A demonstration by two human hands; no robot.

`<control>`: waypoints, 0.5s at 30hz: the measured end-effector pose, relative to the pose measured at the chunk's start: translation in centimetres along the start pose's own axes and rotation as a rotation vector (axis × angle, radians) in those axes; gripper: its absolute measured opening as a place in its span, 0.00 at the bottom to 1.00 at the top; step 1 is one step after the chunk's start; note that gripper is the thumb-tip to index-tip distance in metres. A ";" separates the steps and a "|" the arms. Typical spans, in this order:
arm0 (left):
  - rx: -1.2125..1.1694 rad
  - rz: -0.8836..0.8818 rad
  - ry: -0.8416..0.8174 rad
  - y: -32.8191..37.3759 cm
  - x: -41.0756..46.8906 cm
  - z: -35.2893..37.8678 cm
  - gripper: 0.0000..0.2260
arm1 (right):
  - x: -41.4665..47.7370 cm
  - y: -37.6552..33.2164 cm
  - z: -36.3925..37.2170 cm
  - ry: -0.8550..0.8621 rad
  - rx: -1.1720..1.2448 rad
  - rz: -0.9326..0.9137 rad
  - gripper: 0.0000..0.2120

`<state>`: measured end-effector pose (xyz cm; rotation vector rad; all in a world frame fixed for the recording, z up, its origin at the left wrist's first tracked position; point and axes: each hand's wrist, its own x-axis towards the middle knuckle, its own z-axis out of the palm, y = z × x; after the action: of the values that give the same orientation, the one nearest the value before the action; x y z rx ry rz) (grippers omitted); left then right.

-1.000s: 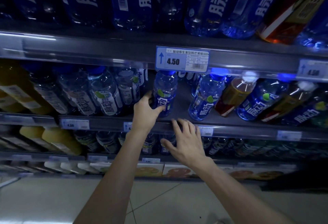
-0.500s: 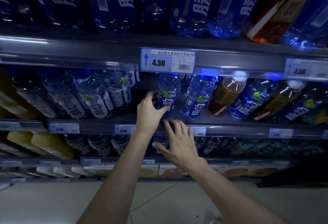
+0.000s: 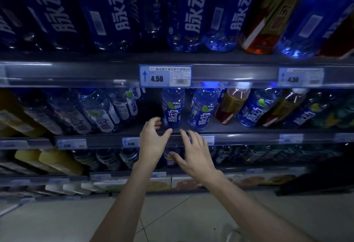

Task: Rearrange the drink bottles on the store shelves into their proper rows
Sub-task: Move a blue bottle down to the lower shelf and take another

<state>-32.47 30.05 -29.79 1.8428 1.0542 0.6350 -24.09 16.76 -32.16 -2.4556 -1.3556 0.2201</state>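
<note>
Dim shelf (image 3: 249, 133), blue bottle (image 3: 172, 107) cap hidden

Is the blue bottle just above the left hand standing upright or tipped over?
Upright. The blue bottle stands base-down on the shelf, label text running vertically, cap end under the price rail.

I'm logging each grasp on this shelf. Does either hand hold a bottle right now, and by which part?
Neither. The left hand is open just in front of the base of the blue bottle, fingers not closed on it; the right hand is spread and empty.
</note>
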 end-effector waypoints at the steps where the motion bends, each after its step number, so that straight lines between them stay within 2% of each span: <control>1: -0.012 -0.003 0.000 0.3 -0.5 0.1 0.19 | -0.2 0.3 -0.4 0.004 0.003 0.011 0.38; 3: -0.039 -0.010 -0.012 1.1 -1.5 0.4 0.16 | -0.5 1.2 -1.4 0.013 0.008 0.034 0.38; 7: -0.092 0.037 -0.038 3.2 -3.0 2.0 0.14 | -1.2 3.6 -3.7 0.069 0.022 0.088 0.37; 12: -0.117 0.149 -0.094 6.5 -4.0 5.8 0.15 | -1.9 8.1 -6.8 0.141 0.056 0.177 0.37; 15: -0.117 0.193 -0.121 8.7 -4.3 8.8 0.19 | -2.2 11.1 -8.3 0.179 0.061 0.215 0.38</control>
<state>-24.37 20.36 -26.28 1.8687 0.7501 0.6742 -14.10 7.66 -28.42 -2.5007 -0.9976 0.0877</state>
